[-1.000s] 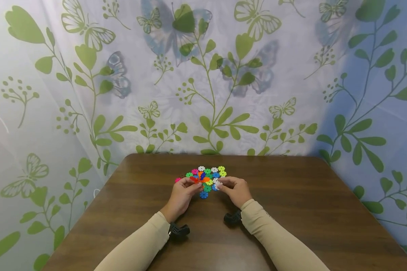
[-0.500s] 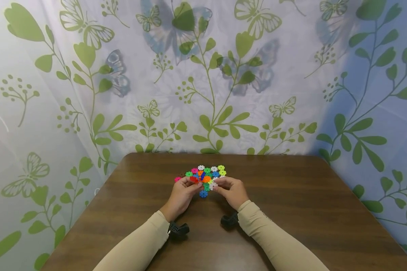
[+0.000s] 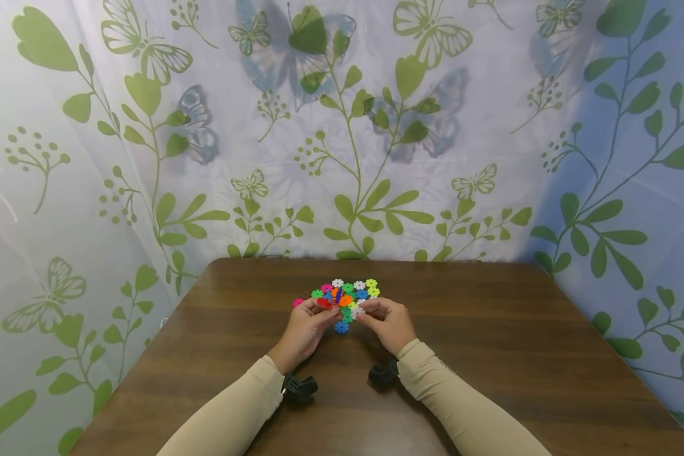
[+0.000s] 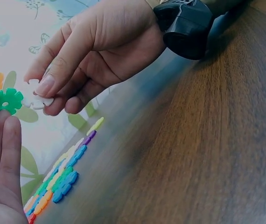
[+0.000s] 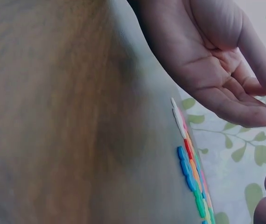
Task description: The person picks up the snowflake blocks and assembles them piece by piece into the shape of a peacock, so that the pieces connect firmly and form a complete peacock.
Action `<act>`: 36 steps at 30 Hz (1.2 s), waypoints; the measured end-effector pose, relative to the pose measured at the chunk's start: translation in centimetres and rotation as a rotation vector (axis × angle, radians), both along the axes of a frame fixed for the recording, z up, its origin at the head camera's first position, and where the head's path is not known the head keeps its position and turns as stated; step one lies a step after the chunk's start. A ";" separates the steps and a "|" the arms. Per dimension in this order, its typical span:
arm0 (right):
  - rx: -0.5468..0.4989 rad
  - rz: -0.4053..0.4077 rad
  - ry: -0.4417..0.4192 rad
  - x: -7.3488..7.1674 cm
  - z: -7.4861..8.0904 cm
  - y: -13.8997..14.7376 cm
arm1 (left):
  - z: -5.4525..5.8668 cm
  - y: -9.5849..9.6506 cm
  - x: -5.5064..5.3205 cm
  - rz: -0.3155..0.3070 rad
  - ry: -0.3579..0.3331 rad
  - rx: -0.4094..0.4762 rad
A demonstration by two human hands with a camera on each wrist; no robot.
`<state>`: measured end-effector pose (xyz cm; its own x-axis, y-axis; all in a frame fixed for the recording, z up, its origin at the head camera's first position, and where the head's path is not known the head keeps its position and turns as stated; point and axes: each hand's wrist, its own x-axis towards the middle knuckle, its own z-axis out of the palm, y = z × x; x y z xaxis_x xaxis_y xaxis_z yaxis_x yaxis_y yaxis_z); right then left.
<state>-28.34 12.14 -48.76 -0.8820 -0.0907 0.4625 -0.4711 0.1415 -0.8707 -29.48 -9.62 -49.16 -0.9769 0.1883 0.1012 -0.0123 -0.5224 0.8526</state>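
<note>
My left hand (image 3: 304,326) pinches a joined cluster of notched, flower-shaped plastic discs. A red disc (image 3: 324,303) and an orange disc (image 3: 346,301) show at its sides, with blue ones edge-on between. In the left wrist view a green disc (image 4: 8,101) of this cluster stands out beyond the left fingers. Between thumb and fingertips my right hand (image 3: 392,323) pinches a white disc (image 4: 36,98). The white disc's edge is right at the green disc's edge in that view. Both hands are held above the table, their fingertips facing each other.
Several loose flower discs lie flat on the brown wooden table (image 3: 479,354) beyond the hands, among them a blue disc (image 3: 341,327) nearest the person and a yellow disc (image 3: 371,283) farther off. A patterned curtain (image 3: 342,158) hangs behind the table's far edge.
The right hand has moved left with the white disc, close to the cluster in the left hand. The cluster has turned a little; the left hand has stayed nearly in place.
</note>
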 end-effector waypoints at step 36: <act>-0.035 0.020 -0.070 0.7 0.5 -0.7 | 0.1 -0.6 0.0 -0.071 0.042 -0.116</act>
<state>-27.63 11.44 -48.22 -0.9106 -0.0932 0.4027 -0.4111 0.1013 -0.9060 -29.49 -10.20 -49.02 -0.9561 0.2695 0.1152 -0.0089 -0.4194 0.9077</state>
